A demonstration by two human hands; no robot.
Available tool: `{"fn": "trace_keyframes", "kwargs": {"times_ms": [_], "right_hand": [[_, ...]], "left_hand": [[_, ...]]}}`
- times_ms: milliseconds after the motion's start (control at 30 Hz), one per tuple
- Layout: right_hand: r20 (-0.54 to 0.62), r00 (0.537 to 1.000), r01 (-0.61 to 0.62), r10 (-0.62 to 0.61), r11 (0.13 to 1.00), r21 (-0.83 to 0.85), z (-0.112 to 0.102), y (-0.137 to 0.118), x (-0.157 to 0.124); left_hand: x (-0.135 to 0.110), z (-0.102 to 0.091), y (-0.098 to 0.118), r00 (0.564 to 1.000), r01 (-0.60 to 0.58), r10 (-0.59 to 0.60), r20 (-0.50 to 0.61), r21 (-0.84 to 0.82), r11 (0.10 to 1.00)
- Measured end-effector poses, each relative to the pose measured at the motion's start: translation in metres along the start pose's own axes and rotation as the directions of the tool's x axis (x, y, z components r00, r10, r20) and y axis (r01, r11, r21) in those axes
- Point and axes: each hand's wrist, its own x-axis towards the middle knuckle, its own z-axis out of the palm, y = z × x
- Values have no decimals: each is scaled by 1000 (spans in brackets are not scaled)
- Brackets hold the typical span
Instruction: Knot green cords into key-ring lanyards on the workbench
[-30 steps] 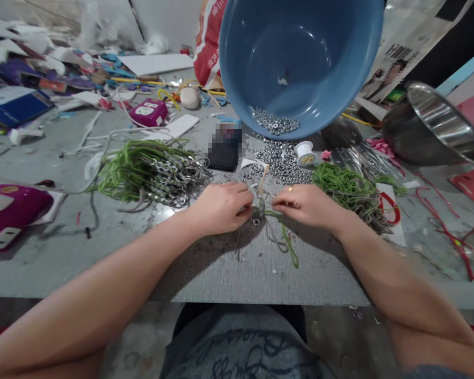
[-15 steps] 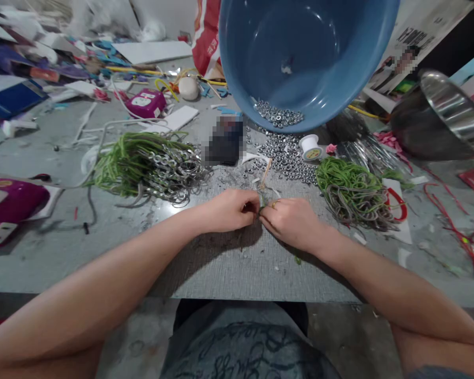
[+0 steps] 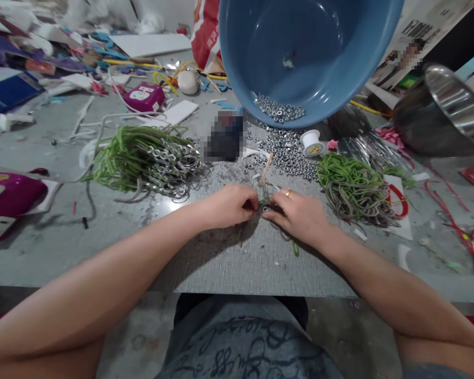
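My left hand (image 3: 237,206) is closed in a pinch near the middle of the table, its fingertips at a thin green-and-grey cord (image 3: 263,193). Facing it, my right hand (image 3: 298,215) has thumb and forefinger round a small metal nut (image 3: 266,209) on the cord. A green loop of cord (image 3: 296,248) hangs out below the right hand. Just beyond the hands stands a thin light-brown stick (image 3: 267,167). To the left lies a bundle of green cords (image 3: 120,152) strung with metal nuts; to the right, a bundle of plain green-and-grey cords (image 3: 345,184).
A tilted blue basin (image 3: 300,52) holds nuts at its lower rim, with many loose nuts (image 3: 288,152) spread before it. A white spool (image 3: 311,142) stands beside them. There is a steel bowl (image 3: 430,121) at right, purple devices (image 3: 13,202) at left, and scraps (image 3: 59,58) behind.
My right hand has shifted slightly right and its fingers have parted a little, so the nut now shows. The green loop below it has come further into view.
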Motion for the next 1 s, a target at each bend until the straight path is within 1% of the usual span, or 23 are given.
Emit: {"fn": "trace_keyframes", "kwargs": {"times_ms": [67,133,267,333,400,467,533,600,733,800,900,967,1000], "right_hand": [[-4,999,35,-35,999,-16,1,-1,-1],[-14,998,64,-64,997,-41,0,-4,-1],[-26,997,74,-76,995,-60,-2,-10,-3],[-14,999,34,-34,999,-12,-2,-10,-3],[20,999,-33,32,996,84,-1,-9,-3],[64,994,-102,91,978,181,1,-7,-3],[95,989,-137,116,959,247,3,-5,-2],[101,989,-132,107,949,288,5,-4,-2],[82,996,-70,45,944,324,7,0,-4],[32,999,-40,31,941,337,5,1,-5],[-141,990,21,28,942,336,3,4,-4],[-238,971,77,-6,955,288,2,7,-2],[-258,965,107,-39,961,255,2,9,-1]], "left_hand": [[1,2,-1,997,-68,71,-25,90,994],[1,4,-1,992,-117,122,-29,133,984],[0,7,-2,988,-138,146,-40,164,977],[0,7,-2,987,-145,155,-43,171,974],[0,7,-2,984,-161,171,-44,176,971],[0,7,-2,981,-178,190,-48,182,967],[-1,6,-2,980,-180,193,-49,191,965],[-1,6,-2,983,-167,179,-41,200,965],[-1,5,-1,988,-140,150,-31,202,969],[-1,5,0,989,-133,143,-37,197,971],[-1,4,2,992,-116,124,-37,184,976],[-1,3,4,995,-68,79,-63,165,984],[-1,2,4,995,-31,45,-89,155,987]]}}
